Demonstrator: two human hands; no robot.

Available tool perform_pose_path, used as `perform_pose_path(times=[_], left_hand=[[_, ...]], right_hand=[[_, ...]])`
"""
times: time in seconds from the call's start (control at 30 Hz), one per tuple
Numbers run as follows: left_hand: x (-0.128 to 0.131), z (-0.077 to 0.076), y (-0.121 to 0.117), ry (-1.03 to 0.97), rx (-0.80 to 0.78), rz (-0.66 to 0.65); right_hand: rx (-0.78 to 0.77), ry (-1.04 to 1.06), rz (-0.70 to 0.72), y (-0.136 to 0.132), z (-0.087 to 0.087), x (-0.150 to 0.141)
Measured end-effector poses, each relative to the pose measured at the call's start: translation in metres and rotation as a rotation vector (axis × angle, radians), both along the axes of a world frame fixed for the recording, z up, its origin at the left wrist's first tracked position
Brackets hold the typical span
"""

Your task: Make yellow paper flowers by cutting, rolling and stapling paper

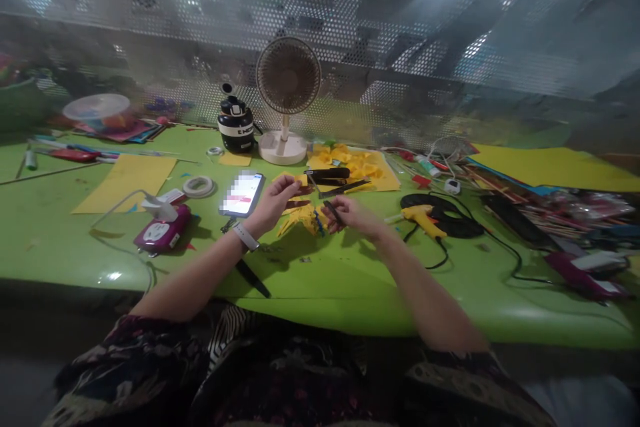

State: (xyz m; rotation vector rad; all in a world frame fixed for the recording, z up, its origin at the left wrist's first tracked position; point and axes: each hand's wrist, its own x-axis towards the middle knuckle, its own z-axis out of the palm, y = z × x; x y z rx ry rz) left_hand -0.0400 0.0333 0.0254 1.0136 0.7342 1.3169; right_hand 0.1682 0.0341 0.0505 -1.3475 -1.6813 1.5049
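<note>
Near the middle of the table, my left hand [274,203] pinches a small piece of yellow paper [303,180] between thumb and fingers. Closed around the dark handle of what look like scissors [334,213] is my right hand [350,215]; their thin blades point up and left towards the paper. Below and between both hands lies a bundle of cut yellow paper [299,220], with some blue bits at its right side. Just beyond my hands are a black stapler [327,173] and a yellow-and-black cutter [353,187].
A phone [241,193] and tape roll [199,186] lie left, near a purple power socket [163,230]. Behind stand a fan [289,77] and black bottle [237,127]. Yellow paper flowers [350,161] lie beyond the stapler. Rightwards are a yellow glue gun [423,217] and its black cord.
</note>
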Motion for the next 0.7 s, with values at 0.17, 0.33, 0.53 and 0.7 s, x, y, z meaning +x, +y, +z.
perform_pose_path(times=[0.17, 0.33, 0.53, 0.7], left_hand=[[-0.0001, 0.0018, -0.0007, 0.017, -0.017, -0.042], [0.0007, 0.0019, -0.0007, 0.011, -0.034, -0.085], [0.0022, 0.0038, -0.0036, 0.013, -0.037, -0.077], [0.0028, 0.0045, -0.0052, 0.006, -0.05, -0.078]], right_hand=[[-0.001, 0.063, 0.06, 0.0005, -0.0101, -0.0045], [0.016, 0.066, 0.071, 0.0002, -0.0096, -0.0044], [0.034, 0.062, 0.067, -0.0019, -0.0075, -0.0054], [0.054, 0.043, 0.062, -0.0018, -0.0087, -0.0055]])
